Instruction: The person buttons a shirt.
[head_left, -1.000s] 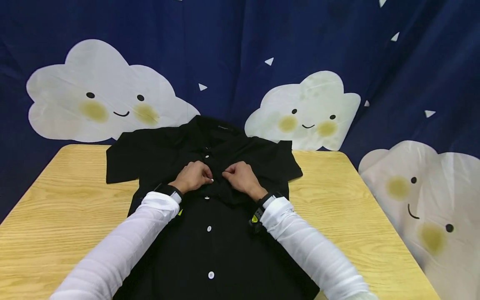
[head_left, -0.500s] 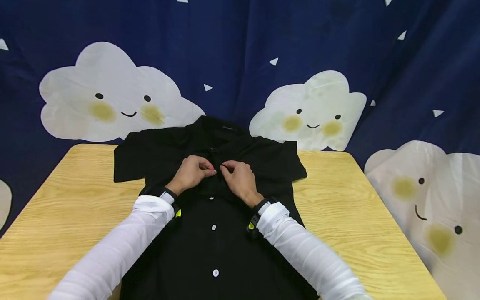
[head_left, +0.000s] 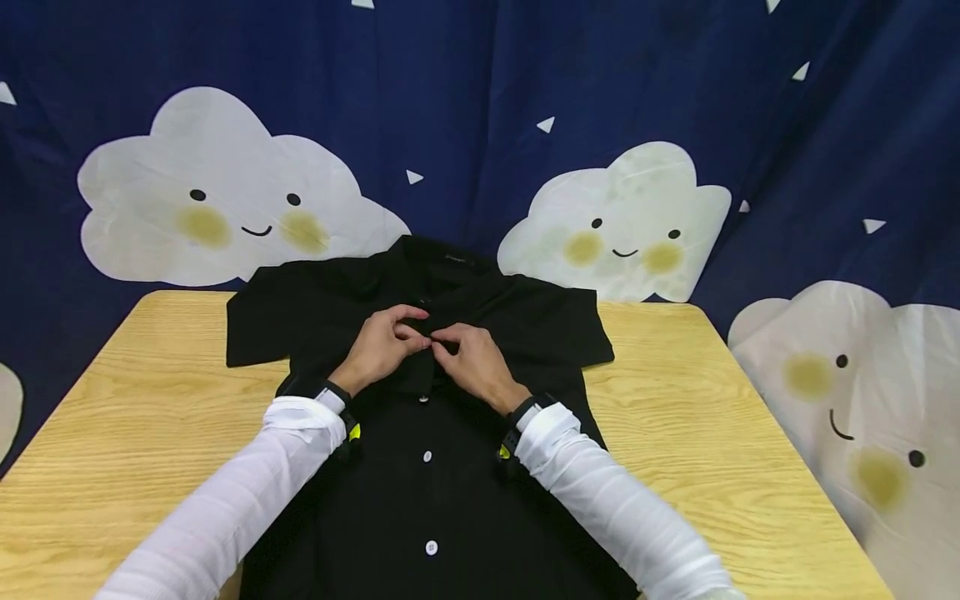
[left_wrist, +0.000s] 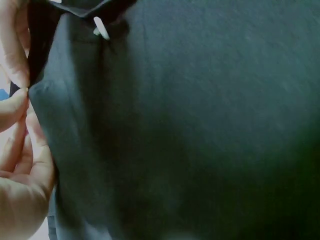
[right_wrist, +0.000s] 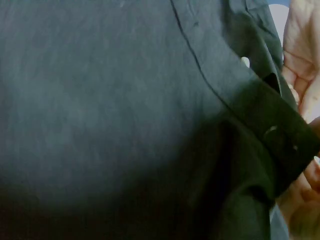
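A black short-sleeved shirt (head_left: 465,517) lies front up, collar away from me. My left hand (head_left: 381,346) pinches its front with thumb and fingertips, below the collar. Just to the right, my right hand (head_left: 478,365) pinches the front edge between thumb and index finger. The fingertips of both hands meet there. Whether a button lies between them is hidden. Down the front run white buttons, the nearest below the hands being a button (head_left: 423,398) seen edge-on. The left wrist view shows a white button (left_wrist: 101,28) on the dark cloth; a buttonhole (right_wrist: 270,130) appears in the right wrist view.
The shirt is spread on a light wooden table (head_left: 172,433). Behind the table hangs a dark blue curtain (head_left: 450,100) with smiling white clouds (head_left: 240,183) printed on it. Black straps (head_left: 522,412) circle both wrists.
The view has shifted slightly. My left hand has moved up the shirt front, covering a white button seen earlier. My right fingertips have come leftward to meet the left ones, closing the gap between the hands.
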